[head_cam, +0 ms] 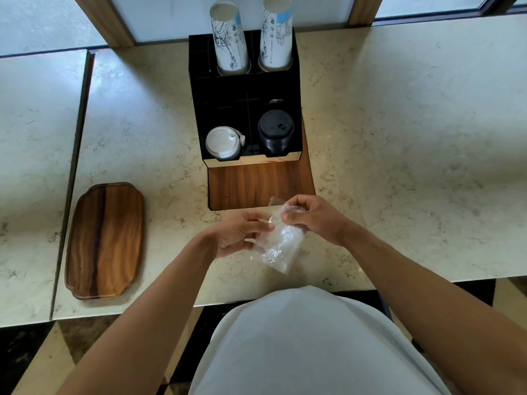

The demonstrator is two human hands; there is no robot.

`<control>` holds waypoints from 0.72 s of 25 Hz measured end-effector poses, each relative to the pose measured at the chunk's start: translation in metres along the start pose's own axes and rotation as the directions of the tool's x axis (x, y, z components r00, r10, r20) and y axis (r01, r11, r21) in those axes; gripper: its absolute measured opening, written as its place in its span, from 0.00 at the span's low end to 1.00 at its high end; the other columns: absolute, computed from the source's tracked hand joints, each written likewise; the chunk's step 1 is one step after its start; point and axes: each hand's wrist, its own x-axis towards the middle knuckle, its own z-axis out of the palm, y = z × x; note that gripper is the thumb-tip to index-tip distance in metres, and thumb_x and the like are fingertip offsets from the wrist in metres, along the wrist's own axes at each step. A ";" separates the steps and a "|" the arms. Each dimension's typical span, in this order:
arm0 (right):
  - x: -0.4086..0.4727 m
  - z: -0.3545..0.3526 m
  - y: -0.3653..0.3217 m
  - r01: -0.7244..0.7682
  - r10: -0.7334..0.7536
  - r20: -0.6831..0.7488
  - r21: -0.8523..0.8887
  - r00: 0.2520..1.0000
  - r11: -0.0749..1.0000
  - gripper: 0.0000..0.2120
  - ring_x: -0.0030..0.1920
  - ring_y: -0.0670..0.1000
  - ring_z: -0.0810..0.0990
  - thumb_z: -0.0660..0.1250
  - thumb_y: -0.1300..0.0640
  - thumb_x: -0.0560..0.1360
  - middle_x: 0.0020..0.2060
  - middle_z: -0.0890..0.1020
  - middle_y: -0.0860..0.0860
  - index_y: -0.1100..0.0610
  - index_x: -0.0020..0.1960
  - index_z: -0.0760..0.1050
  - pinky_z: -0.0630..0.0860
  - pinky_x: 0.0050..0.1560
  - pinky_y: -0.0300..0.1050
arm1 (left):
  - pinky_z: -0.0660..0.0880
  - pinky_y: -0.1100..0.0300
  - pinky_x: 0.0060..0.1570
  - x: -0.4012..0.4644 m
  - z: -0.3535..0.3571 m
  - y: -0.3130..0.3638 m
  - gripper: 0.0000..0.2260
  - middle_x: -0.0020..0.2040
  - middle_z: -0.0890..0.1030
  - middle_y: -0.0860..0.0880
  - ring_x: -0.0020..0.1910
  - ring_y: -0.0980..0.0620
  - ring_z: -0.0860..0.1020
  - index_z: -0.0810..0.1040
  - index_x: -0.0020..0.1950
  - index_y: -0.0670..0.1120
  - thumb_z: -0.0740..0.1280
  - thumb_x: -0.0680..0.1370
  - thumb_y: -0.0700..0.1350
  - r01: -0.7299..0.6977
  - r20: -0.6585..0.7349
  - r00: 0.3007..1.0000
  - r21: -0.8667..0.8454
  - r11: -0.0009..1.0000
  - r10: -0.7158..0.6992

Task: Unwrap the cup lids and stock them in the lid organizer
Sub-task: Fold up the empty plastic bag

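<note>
Both hands (238, 233) (312, 216) raised — fingers pinched.

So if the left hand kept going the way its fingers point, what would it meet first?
The left hand points right, already touching the clear plastic wrapper. Beyond that, probably the right hand gripping the wrapper's top; depth is unclear.

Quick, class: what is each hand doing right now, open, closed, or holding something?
Left hand: grip closed on the side of the clear plastic wrapper.
Right hand: grip pinching the wrapper's top end.
</note>
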 end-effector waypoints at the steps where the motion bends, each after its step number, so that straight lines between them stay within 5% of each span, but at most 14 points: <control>1: 0.001 0.002 -0.001 0.002 -0.002 0.006 -0.009 1.000 1.000 0.07 0.39 0.49 0.82 0.76 0.59 0.75 0.43 0.84 0.51 0.57 0.52 0.82 0.79 0.38 0.43 | 0.79 0.43 0.56 0.001 0.003 0.001 0.16 0.53 0.83 0.37 0.49 0.42 0.82 0.80 0.61 0.35 0.75 0.75 0.39 -0.016 -0.024 1.000 0.060 0.998 0.017; 6: -0.001 0.009 0.002 -0.059 0.070 -0.046 0.208 0.997 0.976 0.17 0.43 0.53 0.82 0.73 0.51 0.75 0.46 0.84 0.55 0.62 0.58 0.80 0.79 0.45 0.49 | 0.80 0.47 0.49 0.005 0.015 -0.003 0.05 0.47 0.84 0.41 0.43 0.45 0.81 0.83 0.52 0.35 0.72 0.77 0.35 -0.117 -0.252 0.963 -0.074 0.990 0.095; 11: -0.009 0.015 0.009 -0.007 0.007 -0.014 0.045 1.000 0.999 0.10 0.34 0.51 0.77 0.70 0.56 0.77 0.35 0.81 0.55 0.63 0.43 0.81 0.75 0.35 0.43 | 0.82 0.56 0.36 0.005 0.021 -0.009 0.01 0.48 0.83 0.40 0.38 0.49 0.83 0.78 0.49 0.39 0.69 0.80 0.36 -0.201 -0.375 0.918 -0.162 0.966 0.129; 15: -0.006 0.017 0.008 0.001 0.004 -0.080 0.057 0.997 0.998 0.06 0.30 0.49 0.74 0.69 0.62 0.79 0.33 0.78 0.56 0.63 0.46 0.82 0.72 0.32 0.42 | 0.84 0.49 0.36 0.005 0.021 -0.014 0.06 0.59 0.80 0.35 0.47 0.38 0.86 0.74 0.56 0.40 0.67 0.82 0.41 -0.208 -0.307 0.939 -0.153 0.966 0.154; 18: -0.006 0.016 0.009 -0.014 0.022 -0.063 0.128 0.998 0.992 0.06 0.30 0.47 0.73 0.69 0.62 0.79 0.33 0.79 0.54 0.56 0.49 0.84 0.71 0.31 0.40 | 0.84 0.48 0.37 0.001 0.015 -0.015 0.10 0.58 0.81 0.33 0.46 0.35 0.85 0.74 0.63 0.40 0.65 0.83 0.41 -0.188 -0.206 0.966 -0.148 0.971 0.156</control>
